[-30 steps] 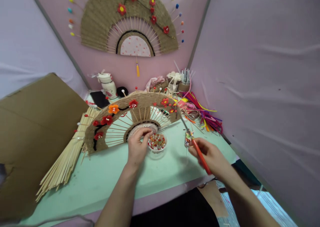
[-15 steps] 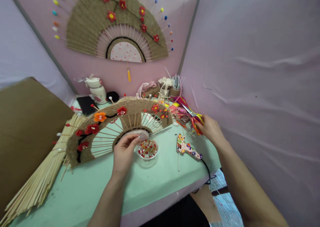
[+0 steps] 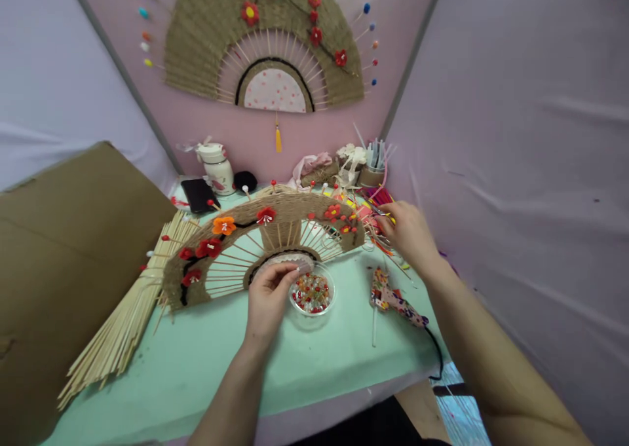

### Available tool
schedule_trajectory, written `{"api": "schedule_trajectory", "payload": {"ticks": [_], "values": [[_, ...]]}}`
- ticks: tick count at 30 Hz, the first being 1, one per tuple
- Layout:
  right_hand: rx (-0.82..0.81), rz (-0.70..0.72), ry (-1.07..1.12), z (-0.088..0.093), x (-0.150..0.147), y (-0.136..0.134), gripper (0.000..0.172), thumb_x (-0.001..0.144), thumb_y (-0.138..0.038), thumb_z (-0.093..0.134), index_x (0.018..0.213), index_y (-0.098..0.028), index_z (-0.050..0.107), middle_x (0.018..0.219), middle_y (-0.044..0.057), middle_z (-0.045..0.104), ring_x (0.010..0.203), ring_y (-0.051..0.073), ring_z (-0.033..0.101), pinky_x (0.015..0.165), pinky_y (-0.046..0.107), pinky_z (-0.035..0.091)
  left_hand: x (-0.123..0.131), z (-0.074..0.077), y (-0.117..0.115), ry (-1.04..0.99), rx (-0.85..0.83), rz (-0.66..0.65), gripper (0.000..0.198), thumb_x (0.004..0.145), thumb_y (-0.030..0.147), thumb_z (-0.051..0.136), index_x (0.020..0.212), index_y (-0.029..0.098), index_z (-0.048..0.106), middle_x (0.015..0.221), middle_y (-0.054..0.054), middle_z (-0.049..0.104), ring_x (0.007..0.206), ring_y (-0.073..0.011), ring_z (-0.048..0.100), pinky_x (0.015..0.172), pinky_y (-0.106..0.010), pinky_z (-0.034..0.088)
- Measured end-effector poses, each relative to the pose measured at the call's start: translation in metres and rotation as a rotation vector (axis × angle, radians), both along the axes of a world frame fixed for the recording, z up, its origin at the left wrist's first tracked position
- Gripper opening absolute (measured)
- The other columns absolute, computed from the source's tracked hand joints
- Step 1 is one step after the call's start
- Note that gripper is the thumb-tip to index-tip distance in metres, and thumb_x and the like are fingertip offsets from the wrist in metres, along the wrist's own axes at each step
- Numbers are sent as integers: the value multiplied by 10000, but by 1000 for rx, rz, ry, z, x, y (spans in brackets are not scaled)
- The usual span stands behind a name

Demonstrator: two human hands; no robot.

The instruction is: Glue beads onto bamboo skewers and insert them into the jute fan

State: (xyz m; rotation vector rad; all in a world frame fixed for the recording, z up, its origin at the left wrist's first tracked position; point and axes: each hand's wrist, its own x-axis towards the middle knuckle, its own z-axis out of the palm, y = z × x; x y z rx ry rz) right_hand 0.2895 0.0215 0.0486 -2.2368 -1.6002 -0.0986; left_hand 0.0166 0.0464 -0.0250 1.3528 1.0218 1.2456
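A woven jute fan (image 3: 289, 218) with red and orange flowers lies on the mint-green table (image 3: 206, 361). My left hand (image 3: 268, 297) rests at the fan's lace base, with its fingertips pinched together beside a clear bowl of coloured beads (image 3: 313, 293). What the fingers pinch is too small to make out. My right hand (image 3: 409, 233) reaches into the pile of coloured pipe cleaners (image 3: 378, 200) at the right. Its fingers are curled down, and a thin grey tip shows beside them. A flower-patterned glue gun (image 3: 396, 300) lies on the table between my arms.
A bundle of bamboo sticks (image 3: 120, 321) and a big cardboard sheet (image 3: 63, 249) lie at the left. A phone (image 3: 196, 194), a white cup (image 3: 216, 168) and craft pots (image 3: 369, 167) line the back wall. A finished fan (image 3: 268, 40) hangs above.
My right hand carried the orange-handled tool from the front of the table to the pipe-cleaner pile. The glue gun now lies in the open. My left hand stayed by the bead bowl.
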Motion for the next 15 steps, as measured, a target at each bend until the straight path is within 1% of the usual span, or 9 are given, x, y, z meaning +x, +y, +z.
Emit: {"api": "schedule_trajectory", "payload": {"ticks": [1, 2, 3, 4, 5, 7, 9, 12, 15], "values": [[12, 86, 31, 0, -22, -10, 173, 962, -263, 582, 1075, -181, 683, 1127, 116, 686, 1057, 217, 624, 963, 354, 462, 0, 0, -1, 5, 8, -9, 139, 721, 320, 734, 768, 189, 746, 798, -44, 752, 751, -178, 690, 714, -291, 562], [26, 213, 84, -2, -44, -19, 138, 946, -296, 613, 1041, -230, 689, 1077, 59, 710, 997, 186, 646, 925, 315, 484, 1, -1, -2, 9, 19, -21, 132, 727, 316, 732, 770, 192, 747, 796, -43, 752, 746, -180, 690, 707, -292, 565], [97, 411, 215, -6, -65, -27, 114, 933, -287, 631, 1010, -230, 694, 1032, 57, 724, 962, 195, 660, 895, 329, 497, 1, -2, -3, 17, 31, -34, 122, 732, 308, 729, 776, 196, 748, 799, -41, 753, 748, -183, 692, 707, -294, 568], [157, 551, 315, -11, -84, -32, 110, 930, -293, 635, 1004, -238, 695, 1003, 52, 732, 953, 210, 666, 879, 350, 502, 1, -2, -4, 28, 43, -46, 111, 741, 296, 724, 786, 199, 750, 807, -40, 755, 757, -184, 694, 716, -296, 570], [211, 599, 367, -18, -100, -35, 116, 927, -297, 640, 1016, -245, 694, 1001, 53, 734, 956, 223, 666, 873, 366, 501, 0, -3, -5, 43, 59, -52, 101, 751, 284, 714, 797, 202, 752, 816, -39, 757, 769, -186, 695, 729, -299, 571], [260, 604, 449, -30, -123, -36, 119, 934, -274, 619, 1018, -247, 698, 974, 58, 736, 919, 224, 668, 839, 360, 505, -1, -3, -7, 81, 108, -43, 91, 774, 263, 691, 808, 206, 754, 833, -39, 759, 790, -187, 697, 754, -303, 568], [293, 542, 533, -40, -134, -35, 137, 946, -247, 581, 1000, -242, 706, 952, 62, 736, 885, 215, 669, 814, 343, 509, -2, -3, -8, 128, 172, -32, 94, 798, 243, 667, 816, 210, 753, 853, -38, 759, 812, -185, 697, 776, -303, 562], [333, 442, 648, -46, -139, -34, 149, 933, -225, 564, 948, -236, 713, 912, 60, 730, 849, 204, 668, 791, 329, 514, -2, -1, -11, 198, 276, -40, 104, 829, 210, 640, 829, 219, 743, 867, -30, 753, 831, -175, 693, 795, -292, 551], [318, 382, 740, -46, -138, -36, 116, 891, -224, 593, 888, -237, 708, 888, 49, 728, 829, 200, 668, 769, 320, 517, -1, -1, -14, 228, 328, -31, 84, 840, 207, 635, 872, 215, 711, 852, -22, 737, 810, -163, 681, 775, -275, 544]]}}
